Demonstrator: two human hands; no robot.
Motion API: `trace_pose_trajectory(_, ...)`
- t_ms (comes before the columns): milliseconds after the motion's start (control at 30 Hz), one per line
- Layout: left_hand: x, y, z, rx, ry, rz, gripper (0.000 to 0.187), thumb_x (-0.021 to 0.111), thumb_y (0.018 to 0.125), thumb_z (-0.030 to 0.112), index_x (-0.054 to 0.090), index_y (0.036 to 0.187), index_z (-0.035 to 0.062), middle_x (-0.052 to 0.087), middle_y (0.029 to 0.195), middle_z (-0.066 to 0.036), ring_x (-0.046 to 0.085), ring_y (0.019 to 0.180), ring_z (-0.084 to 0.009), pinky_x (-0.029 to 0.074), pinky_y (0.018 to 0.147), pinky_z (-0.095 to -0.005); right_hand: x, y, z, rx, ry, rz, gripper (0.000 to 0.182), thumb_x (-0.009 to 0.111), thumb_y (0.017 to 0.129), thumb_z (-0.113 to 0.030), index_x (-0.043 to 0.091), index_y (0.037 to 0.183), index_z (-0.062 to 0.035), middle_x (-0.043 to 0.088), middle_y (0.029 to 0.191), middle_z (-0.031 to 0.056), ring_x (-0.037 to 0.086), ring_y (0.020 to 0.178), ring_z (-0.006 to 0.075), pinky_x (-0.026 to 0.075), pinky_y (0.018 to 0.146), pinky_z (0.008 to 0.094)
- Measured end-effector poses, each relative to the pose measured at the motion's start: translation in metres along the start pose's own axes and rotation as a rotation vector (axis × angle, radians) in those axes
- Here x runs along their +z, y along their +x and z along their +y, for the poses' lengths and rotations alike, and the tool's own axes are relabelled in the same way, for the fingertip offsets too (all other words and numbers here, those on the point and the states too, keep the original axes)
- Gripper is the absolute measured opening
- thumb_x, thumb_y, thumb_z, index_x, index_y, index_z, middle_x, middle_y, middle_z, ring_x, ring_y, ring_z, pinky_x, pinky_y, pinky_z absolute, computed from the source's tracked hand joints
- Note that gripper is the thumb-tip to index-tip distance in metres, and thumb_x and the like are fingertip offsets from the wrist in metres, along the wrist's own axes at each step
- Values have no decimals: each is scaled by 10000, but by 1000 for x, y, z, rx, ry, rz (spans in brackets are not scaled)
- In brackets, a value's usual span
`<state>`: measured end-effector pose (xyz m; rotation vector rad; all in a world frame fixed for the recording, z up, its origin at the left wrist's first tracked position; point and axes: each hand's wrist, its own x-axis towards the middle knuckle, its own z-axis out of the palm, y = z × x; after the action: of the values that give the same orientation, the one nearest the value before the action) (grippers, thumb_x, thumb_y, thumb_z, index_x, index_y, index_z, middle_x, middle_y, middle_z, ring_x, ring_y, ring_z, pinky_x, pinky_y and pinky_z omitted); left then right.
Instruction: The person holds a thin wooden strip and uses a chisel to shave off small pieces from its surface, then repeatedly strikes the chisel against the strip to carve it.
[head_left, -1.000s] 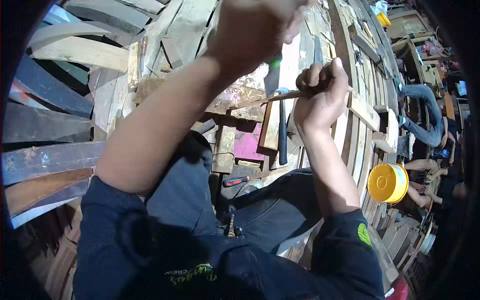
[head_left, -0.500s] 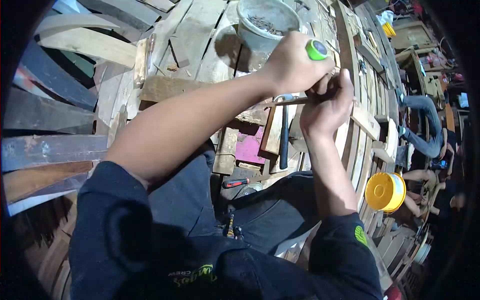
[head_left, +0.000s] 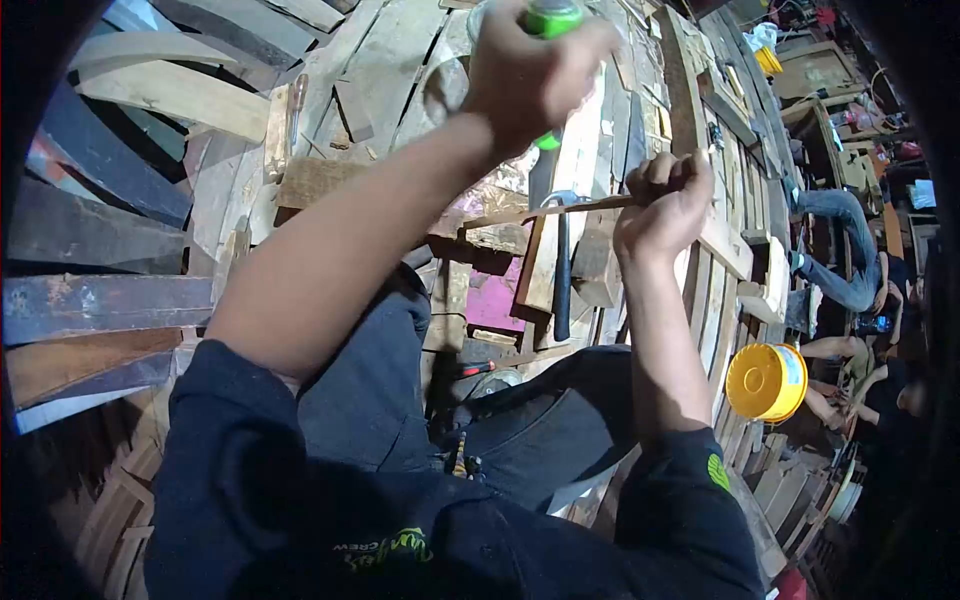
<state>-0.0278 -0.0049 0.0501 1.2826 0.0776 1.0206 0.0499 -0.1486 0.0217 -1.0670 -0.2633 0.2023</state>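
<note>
My left hand (head_left: 535, 85) is raised and closed around a green-handled tool (head_left: 553, 14). Green shows above and below the fist; the tool's working end cannot be made out. Lower and to the right, my right hand (head_left: 668, 205) is closed, palm toward me, at the right end of a thin brown strip (head_left: 590, 206) that looks like wood. The strip reaches left across a claw hammer (head_left: 563, 275), whose dark handle points toward me beside a pale wood block (head_left: 540, 265). Below lies a pink piece (head_left: 497, 297) framed by wood blocks.
A bucket (head_left: 475, 20) stands behind my left hand, mostly hidden. Curved boards (head_left: 170, 95) are stacked at the left. A red-handled tool (head_left: 475, 369) lies by my legs. At the right are a yellow bucket (head_left: 766, 382) and other people (head_left: 850, 250).
My left hand has moved up and left, away from my right hand, with the green-handled tool. My right hand stays in nearly the same place with the strip.
</note>
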Motion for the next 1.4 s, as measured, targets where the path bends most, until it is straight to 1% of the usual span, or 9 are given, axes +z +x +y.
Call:
trace_pose_trajectory(100, -17, 14, 54, -157, -357, -79, 279, 525, 831, 54, 446, 570, 112, 422, 506, -1, 433, 426, -103, 343, 382, -272, 6, -6, 2, 11, 7, -3, 369, 475, 943, -336, 319, 668, -146, 246, 522, -2, 233, 479, 136, 217, 475, 297)
trace_pose_trajectory(133, -20, 11, 5, 222, -82, -165, 295, 676, 792, 226, 561, 583, 52, 541, 514, -1, 538, 488, -86, 404, 461, -242, 8, -9, 2, 0, -5, -17, 366, 475, 943, -336, 327, 667, -147, 256, 523, -2, 247, 478, 135, 225, 475, 294)
trace_pose_trajectory(167, -28, 12, 13, -209, -127, -353, 330, 717, 772, 293, 575, 632, 30, 587, 580, -38, 568, 551, -119, 448, 519, -279, 13, -10, 3, -10, -15, -43, 364, 474, 944, -337, 336, 665, -148, 266, 525, -3, 261, 477, 135, 233, 475, 291)
trace_pose_trajectory(233, 21, -23, -70, 339, 371, 365, 269, 747, 714, 236, 599, 723, 12, 576, 604, -27, 584, 560, -125, 505, 564, -300, 20, -15, 6, -12, -41, -82, 359, 482, 943, -335, 358, 660, -153, 296, 531, -6, 297, 480, 133, 256, 478, 283)
trace_pose_trajectory(300, 19, -11, -32, -32, 437, -124, 245, 742, 720, 213, 626, 802, 12, 578, 609, -11, 582, 584, -125, 486, 585, -297, 17, -16, 7, -44, -43, -159, 339, 502, 937, -325, 376, 680, -144, 326, 541, 0, 324, 492, 133, 276, 492, 277)
trace_pose_trajectory(600, 15, -20, -36, -134, 374, -126, 209, 646, 737, 200, 610, 661, 9, 636, 643, -127, 585, 572, -202, 462, 581, -338, 15, -17, 7, -18, -84, -118, 368, 476, 945, -366, 361, 674, -145, 311, 543, 0, 302, 503, 126, 271, 509, 277)
trace_pose_trajectory(1100, -33, 11, -41, -70, 258, 39, 186, 631, 834, 130, 593, 675, 40, 538, 569, -4, 485, 496, -91, 372, 471, -266, -24, 36, 6, -160, -87, -459, 414, 411, 985, -420, 498, 820, -51, 543, 811, 96, 462, 712, 172, 389, 721, 296)
trace_pose_trajectory(1233, -33, 13, -35, -186, -49, -15, 139, 601, 861, 113, 584, 738, 50, 518, 598, -2, 474, 486, -95, 359, 433, -250, -30, 30, 3, 181, 77, -573, 442, 374, 985, -441, 326, 659, -146, 258, 518, -36, 200, 469, 96, 255, 527, 250)
trace_pose_trajectory(1400, -7, 9, 31, -207, -217, 72, 288, 568, 838, 120, 447, 577, 105, 390, 479, 4, 370, 375, -104, 329, 381, -270, -21, 21, -4, 216, 64, -673, 403, 423, 952, -374, 297, 635, -159, 184, 502, -45, 158, 468, 105, 197, 502, 280)
